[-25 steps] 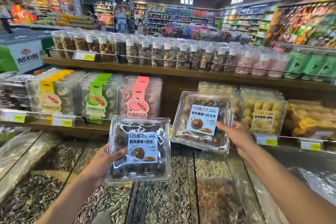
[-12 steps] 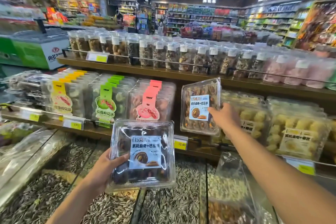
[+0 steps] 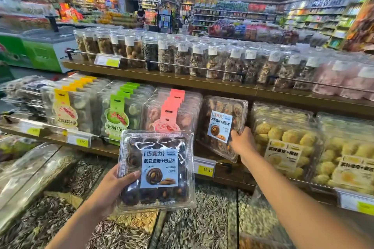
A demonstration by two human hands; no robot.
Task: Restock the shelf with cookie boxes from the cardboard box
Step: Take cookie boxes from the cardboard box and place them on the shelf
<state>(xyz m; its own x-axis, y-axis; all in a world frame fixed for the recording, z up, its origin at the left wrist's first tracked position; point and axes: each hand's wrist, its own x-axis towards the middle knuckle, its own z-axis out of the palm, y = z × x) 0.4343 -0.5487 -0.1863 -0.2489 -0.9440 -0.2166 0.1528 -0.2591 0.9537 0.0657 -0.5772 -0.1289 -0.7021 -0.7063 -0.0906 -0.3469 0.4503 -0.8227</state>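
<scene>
1. The left hand (image 3: 119,186) clamps a square, clear-plastic cookie box (image 3: 156,172) at its left edge. The thumb lies on the glossy lid, and dark round cookies show inside.
2. The right hand (image 3: 242,141) grips the right edge of a second cookie box (image 3: 221,127), which stands tilted on the wooden shelf (image 3: 105,148).
3. That box sits between pink-tagged packs (image 3: 172,111) and lumpy yellow cookie boxes (image 3: 283,139).
4. Striped sunflower seeds (image 3: 202,218) fill the bins below.

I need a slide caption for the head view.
Right hand holds one cookie box at the shelf; left hand holds a second box.
</scene>
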